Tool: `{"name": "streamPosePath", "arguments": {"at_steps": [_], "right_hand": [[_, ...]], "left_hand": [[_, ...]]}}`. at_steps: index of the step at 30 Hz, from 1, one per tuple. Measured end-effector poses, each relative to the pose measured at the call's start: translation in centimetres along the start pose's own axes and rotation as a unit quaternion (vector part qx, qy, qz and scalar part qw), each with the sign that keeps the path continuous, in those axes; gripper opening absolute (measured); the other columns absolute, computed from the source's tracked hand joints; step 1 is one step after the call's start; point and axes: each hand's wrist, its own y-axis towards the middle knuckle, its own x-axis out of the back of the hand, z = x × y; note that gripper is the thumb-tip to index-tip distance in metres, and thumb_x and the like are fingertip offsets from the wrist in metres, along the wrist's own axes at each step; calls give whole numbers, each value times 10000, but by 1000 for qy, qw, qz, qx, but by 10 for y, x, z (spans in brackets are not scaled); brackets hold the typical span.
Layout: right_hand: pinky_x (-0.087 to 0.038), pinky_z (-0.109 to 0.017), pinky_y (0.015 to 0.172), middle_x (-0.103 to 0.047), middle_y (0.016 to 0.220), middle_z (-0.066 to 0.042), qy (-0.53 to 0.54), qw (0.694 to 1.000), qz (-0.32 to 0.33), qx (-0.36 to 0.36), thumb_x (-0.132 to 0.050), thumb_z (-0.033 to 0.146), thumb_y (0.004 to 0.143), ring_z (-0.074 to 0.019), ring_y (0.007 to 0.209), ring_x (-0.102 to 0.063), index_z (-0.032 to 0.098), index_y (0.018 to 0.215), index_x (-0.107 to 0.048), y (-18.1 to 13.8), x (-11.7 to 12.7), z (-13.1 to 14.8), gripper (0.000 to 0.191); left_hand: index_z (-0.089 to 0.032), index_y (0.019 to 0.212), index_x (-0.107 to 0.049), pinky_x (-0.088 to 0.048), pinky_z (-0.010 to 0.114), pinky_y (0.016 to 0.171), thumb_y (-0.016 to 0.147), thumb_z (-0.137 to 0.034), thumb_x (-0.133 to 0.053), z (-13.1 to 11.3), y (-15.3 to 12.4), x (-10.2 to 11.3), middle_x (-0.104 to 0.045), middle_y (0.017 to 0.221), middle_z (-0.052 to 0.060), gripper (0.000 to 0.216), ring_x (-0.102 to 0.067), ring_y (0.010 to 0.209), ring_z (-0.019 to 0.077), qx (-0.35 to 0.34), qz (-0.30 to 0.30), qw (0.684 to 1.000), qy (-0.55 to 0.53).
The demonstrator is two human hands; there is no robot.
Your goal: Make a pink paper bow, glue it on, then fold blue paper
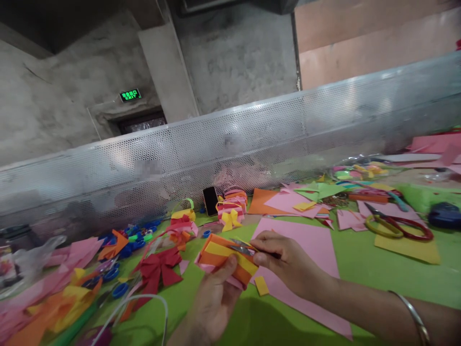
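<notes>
While the left hand (pixel 212 302) pinches a bundle of paper strips (pixel 223 259) by the table's (pixel 360 274) near edge, the right hand (pixel 288 262) grips small scissors (pixel 242 248), blades touching the bundle's top. A pink sheet (pixel 317 245) lies under the right hand. A red bow (pixel 158 270) sits left of the bundle, and large scissors (pixel 396 226) lie toward the right edge. At the far edge, a phone (pixel 210 200) leans against a metal screen (pixel 252 139).

- A craft workshop: green desk (pixel 360 262) strewn with coloured paper (pixel 317 242), paper bows (pixel 158 271) and scissors (pixel 396 227).
- A perforated metal screen (pixel 288 129) lines the desk's far edge.
- Bare concrete walls (pixel 237 53) and a lit green exit sign (pixel 130 95) behind.
</notes>
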Motion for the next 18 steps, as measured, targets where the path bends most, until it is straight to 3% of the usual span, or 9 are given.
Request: {"name": "streamPosePath", "arguments": {"at_steps": [16,18], "right_hand": [[-417,-237,614,-531,738,-25,56,998,2,-7,-490,281,827,-140,696,-529,168,700,-666,0,0,-1,244],[-413,-235,585,-533,731,-22,63,998,-7,-22,-489,296,827,-135,673,-520,170,740,-667,2,1,0,234]], "left_hand": [[-154,992,-647,-522,357,859,747,-2,-607,7,6,9,-727,779,45,291,-686,858,208,28,74,997,-10],[-150,987,-647,-530,357,841,754,0,-598,6,4,7,-726,754,46,282,-693,824,205,38,59,997,-16]]}}
